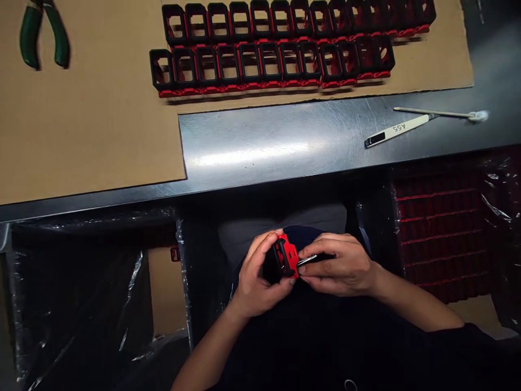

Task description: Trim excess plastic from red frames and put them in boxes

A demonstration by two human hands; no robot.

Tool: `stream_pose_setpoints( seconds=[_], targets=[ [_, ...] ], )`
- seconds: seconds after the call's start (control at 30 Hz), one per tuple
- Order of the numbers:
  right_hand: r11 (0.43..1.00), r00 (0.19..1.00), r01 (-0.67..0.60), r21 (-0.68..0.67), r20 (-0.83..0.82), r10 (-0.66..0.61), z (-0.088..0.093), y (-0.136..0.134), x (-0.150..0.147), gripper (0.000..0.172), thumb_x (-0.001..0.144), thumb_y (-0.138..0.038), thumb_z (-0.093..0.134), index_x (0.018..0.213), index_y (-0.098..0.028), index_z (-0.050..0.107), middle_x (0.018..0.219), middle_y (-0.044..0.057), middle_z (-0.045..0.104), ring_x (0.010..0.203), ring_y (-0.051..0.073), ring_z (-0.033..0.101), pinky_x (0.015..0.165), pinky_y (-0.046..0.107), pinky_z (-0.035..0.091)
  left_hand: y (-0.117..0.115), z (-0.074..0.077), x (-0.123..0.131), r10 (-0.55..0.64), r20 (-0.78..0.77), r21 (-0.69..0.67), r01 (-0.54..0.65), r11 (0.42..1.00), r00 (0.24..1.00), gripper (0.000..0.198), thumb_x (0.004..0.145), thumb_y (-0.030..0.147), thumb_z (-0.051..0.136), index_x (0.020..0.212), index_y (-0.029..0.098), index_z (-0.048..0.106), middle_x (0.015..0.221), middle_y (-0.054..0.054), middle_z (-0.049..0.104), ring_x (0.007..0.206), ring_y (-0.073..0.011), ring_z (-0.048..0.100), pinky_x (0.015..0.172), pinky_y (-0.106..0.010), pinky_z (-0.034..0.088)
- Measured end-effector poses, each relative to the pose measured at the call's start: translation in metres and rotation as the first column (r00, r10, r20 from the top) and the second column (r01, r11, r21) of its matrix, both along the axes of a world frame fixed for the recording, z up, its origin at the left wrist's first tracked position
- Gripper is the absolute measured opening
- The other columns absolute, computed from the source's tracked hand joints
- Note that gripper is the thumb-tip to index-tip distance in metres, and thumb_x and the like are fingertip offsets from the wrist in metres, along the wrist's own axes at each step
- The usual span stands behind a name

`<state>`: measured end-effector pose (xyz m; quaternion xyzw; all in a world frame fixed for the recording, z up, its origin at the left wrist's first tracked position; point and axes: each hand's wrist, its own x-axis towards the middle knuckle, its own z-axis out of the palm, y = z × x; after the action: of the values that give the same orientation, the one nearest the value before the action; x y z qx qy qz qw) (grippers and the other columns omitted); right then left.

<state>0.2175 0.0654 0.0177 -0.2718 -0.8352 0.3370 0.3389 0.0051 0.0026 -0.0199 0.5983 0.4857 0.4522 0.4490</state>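
Observation:
Over my lap, my left hand [258,277] grips a red and black plastic frame [290,255] by its ends, thumb below and fingers above. My right hand [340,266] is closed on a slim metal tool [307,260], pinched between thumb and fingers. The tool's tip meets the right side of the red face; its exact kind is hidden by my fingers. On the table beyond, similar red and black frames stand in two rows, a back row [239,21] and a front row [228,68].
Cardboard [93,125] covers part of the metal table [264,144]. Green-handled pliers [44,38] lie at the far left. A white marked tool [396,130] and a cotton swab [435,112] lie at right. Plastic-lined boxes flank me; the right box [443,239] holds many red parts.

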Motion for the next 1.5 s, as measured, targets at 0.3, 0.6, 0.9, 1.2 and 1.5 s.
stream_pose_setpoints(
  seconds=[0.3,0.6,0.9,1.2,1.5],
  targets=[
    [0.994,0.994,-0.093,-0.052,0.046,0.095,0.002,0.003,0.005,0.009,0.088,-0.021,0.073,0.096,-0.019,0.076,0.101,0.007,0.078,0.087,0.019,0.074,0.075,0.03,0.064,0.004,0.002,-0.005,-0.062,-0.06,0.045,0.065,0.997,0.996,0.076,0.086,0.03,0.073,0.153,0.029,0.037,0.135,-0.016,0.057,0.123,-0.0298,0.059,0.099,-0.05,0.055],
    [0.989,0.983,-0.144,-0.025,0.115,0.146,0.014,0.003,0.001,0.007,0.092,-0.017,0.068,0.096,-0.015,0.074,0.098,0.007,0.078,0.087,0.019,0.073,0.076,0.03,0.065,0.008,0.01,-0.015,-0.097,-0.197,0.156,0.129,0.979,0.976,0.077,0.086,0.035,0.075,0.152,0.023,0.037,0.132,-0.018,0.059,0.119,-0.0298,0.058,0.097,-0.053,0.055],
    [0.988,0.987,-0.14,0.062,0.092,0.134,0.017,-0.002,-0.007,0.007,0.093,-0.014,0.064,0.096,-0.013,0.07,0.09,0.007,0.078,0.082,0.019,0.074,0.076,0.029,0.065,0.002,0.004,-0.018,-0.07,-0.155,0.091,0.085,0.992,0.985,0.08,0.084,0.038,0.077,0.152,0.025,0.038,0.126,-0.015,0.058,0.116,-0.028,0.061,0.094,-0.047,0.059],
    [0.987,0.988,0.152,-0.051,0.045,-0.15,0.022,0.015,-0.006,0.01,0.085,-0.013,0.074,0.092,-0.016,0.066,0.091,0.009,0.079,0.083,0.018,0.074,0.076,0.031,0.061,-0.011,-0.007,-0.005,0.111,0.348,0.017,-0.124,0.992,0.931,0.071,0.083,0.022,0.078,0.143,0.031,0.042,0.147,-0.011,0.054,0.134,-0.0257,0.057,0.112,-0.047,0.049],
    [0.998,0.997,0.053,-0.028,0.054,-0.051,0.03,0.019,-0.013,0.008,0.083,-0.016,0.077,0.086,-0.018,0.069,0.089,0.007,0.078,0.076,0.019,0.072,0.069,0.031,0.059,-0.015,-0.004,-0.001,0.158,0.4,-0.009,-0.169,0.986,0.903,0.07,0.081,0.014,0.079,0.139,0.03,0.044,0.151,-0.011,0.052,0.14,-0.0257,0.052,0.115,-0.046,0.046]
  ],
)
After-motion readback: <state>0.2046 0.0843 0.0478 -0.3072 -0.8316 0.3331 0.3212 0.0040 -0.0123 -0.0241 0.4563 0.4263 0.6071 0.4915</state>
